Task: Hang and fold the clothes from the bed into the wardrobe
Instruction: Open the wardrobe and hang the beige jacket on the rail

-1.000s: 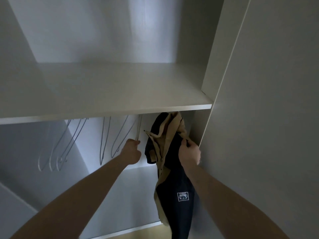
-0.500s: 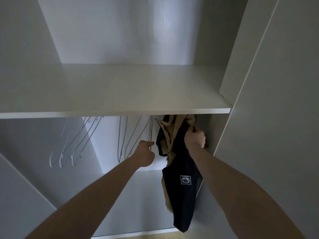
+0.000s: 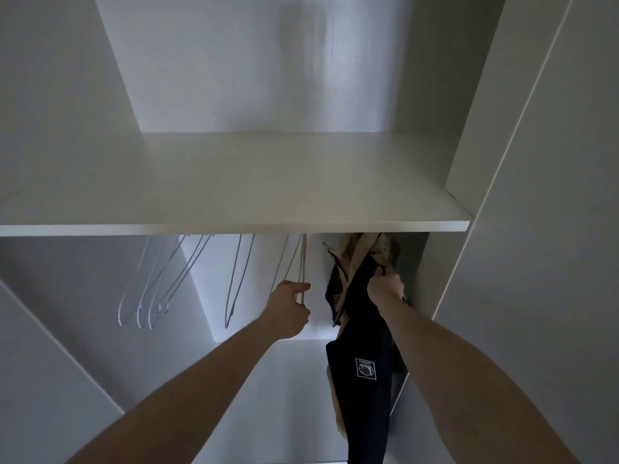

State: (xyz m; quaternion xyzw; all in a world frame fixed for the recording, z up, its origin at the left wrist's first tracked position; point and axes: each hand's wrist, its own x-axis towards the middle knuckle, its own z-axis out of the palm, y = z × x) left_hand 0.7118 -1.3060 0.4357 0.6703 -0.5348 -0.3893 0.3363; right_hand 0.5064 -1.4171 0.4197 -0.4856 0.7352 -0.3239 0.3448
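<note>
left hand (image 3: pixel 290 308) grips hanger (image 3: pixel 303 269) | right hand (image 3: pixel 386 286) grips jacket (image 3: pixel 361 329)

hanger hooks (image 3: pixel 241 239) behind shelf (image 3: pixel 234 226), garment (image 3: pixel 365 346) hem cut off, patch (image 3: pixel 365 368) perhaps lettered

Both arms raised; left hand (image 3: pixel 290 309) and right hand (image 3: pixel 386 285) fingers curled.

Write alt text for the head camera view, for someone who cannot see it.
Inside a white wardrobe, the right hand grips a hanging dark navy and tan garment, while the left hand holds a hanger beside it. More empty hangers hang left, under a shelf.
</note>
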